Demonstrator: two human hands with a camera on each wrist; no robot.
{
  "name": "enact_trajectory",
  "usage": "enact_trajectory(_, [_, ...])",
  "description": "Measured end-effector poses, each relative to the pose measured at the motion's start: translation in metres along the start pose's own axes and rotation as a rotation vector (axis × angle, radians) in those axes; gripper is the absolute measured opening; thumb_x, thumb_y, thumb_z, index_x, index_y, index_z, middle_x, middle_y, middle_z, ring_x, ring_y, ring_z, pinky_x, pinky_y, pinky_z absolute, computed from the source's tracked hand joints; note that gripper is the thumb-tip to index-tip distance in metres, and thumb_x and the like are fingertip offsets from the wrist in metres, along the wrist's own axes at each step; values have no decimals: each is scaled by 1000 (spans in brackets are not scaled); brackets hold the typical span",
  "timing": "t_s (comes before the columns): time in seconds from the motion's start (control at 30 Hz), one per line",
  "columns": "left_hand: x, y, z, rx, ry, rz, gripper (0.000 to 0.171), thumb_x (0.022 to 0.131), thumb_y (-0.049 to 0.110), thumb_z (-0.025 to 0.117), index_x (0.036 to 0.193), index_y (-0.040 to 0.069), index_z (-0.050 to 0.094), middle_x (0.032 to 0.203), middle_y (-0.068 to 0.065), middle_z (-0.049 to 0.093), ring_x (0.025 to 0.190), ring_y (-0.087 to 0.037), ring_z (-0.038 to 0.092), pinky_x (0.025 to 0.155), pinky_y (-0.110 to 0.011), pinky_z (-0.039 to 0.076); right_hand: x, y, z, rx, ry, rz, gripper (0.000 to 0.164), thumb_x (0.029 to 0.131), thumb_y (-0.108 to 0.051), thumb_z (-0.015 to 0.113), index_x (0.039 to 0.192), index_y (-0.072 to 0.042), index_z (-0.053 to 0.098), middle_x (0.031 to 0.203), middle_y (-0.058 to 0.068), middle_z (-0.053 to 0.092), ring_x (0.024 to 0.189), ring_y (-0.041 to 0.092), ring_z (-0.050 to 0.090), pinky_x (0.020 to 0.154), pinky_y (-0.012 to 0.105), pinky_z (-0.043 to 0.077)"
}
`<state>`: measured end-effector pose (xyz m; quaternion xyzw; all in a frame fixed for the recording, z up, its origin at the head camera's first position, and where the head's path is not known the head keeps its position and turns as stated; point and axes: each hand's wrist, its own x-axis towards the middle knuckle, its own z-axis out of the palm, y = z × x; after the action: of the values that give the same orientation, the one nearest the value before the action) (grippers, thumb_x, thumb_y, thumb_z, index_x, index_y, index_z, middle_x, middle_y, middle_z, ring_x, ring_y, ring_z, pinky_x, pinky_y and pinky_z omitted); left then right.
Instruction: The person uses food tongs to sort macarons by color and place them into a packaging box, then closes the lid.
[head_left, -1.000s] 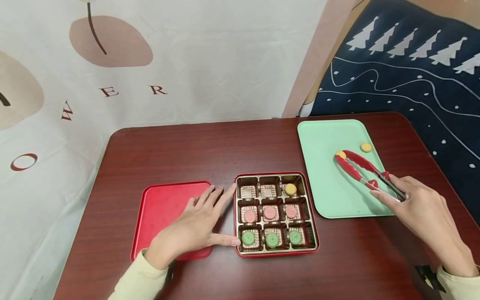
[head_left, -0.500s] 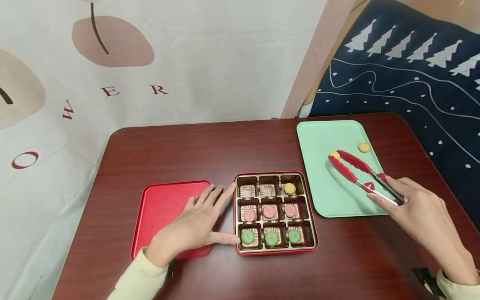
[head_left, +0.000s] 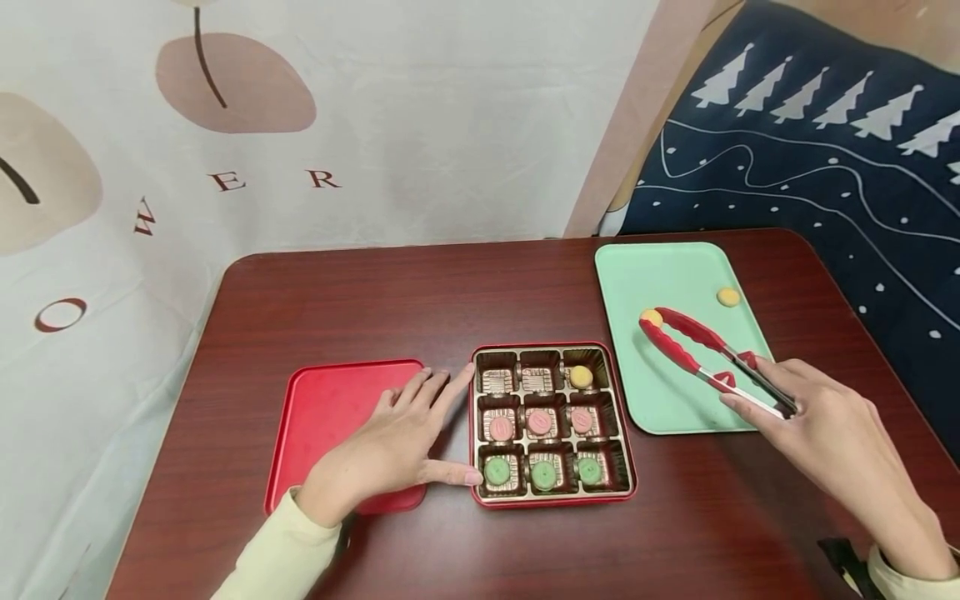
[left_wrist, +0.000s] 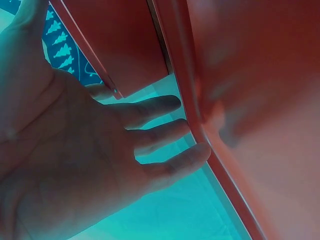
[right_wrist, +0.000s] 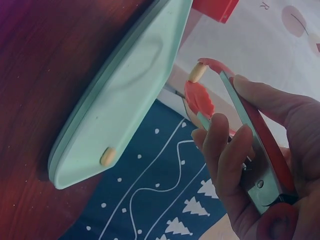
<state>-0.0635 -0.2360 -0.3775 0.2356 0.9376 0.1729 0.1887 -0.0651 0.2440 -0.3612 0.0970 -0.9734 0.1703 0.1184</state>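
The left hand (head_left: 386,447) is spread loosely, thumb at the edge of a square box (head_left: 557,503) with glossy moulded cells (head_left: 537,381); the right hand (head_left: 840,442) grips metal tongs (head_left: 682,358) whose scalloped red tips pinch a yellow disc (head_left: 651,317) above a smooth mint tray (head_left: 637,279); another yellow disc (head_left: 728,297) lies on it farther back.

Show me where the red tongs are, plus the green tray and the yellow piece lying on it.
Red tongs (head_left: 675,352): head view, on the red gripping end of the arm nearer the wearer.
Green tray (head_left: 652,279): head view, on its bare floor.
Yellow piece (head_left: 728,297): head view, middle of its top.
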Motion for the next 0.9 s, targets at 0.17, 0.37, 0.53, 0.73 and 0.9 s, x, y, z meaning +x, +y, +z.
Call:
enact_trajectory(0.17, [1,0,1,8,10,11,129,86,79,77,178,21,7,170,-26,34,157,-49,30,116,-74,31,-1,-4,0,-5,15,-42,62,82,-28,97,128,8,75,104,12,70,66,21,51,52,35,37])
enact_trajectory(0.37, [1,-1,0,9,8,10,129,86,80,76,178,20,7,170,-26,34,157,-50,29,116,-73,31,1,-12,-4,-11,29,-74,62,79,-26,98,129,5,77,100,6,68,63,17,48,51,32,35])
enact_trajectory(0.53, [0,0,0,24,1,10,129,86,79,76,178,20,6,170,-26,34,157,-51,29,116,-71,31,0,-19,-5,-7,24,-80,63,79,-26,99,130,4,77,102,6,68,66,17,48,52,30,35])
enact_trajectory(0.73, [0,0,0,25,1,16,129,87,79,75,178,19,7,170,-26,34,157,-51,29,116,-70,32,-1,-26,-4,2,36,-108,63,76,-24,100,129,1,78,104,5,69,67,14,48,52,23,33])
enact_trajectory(0.9, [1,1,-1,31,-2,13,129,86,78,76,178,19,6,170,-26,34,157,-51,29,116,-70,32,-1,-31,-5,8,23,-106,64,76,-24,101,131,-2,79,106,4,70,69,16,51,54,24,35])
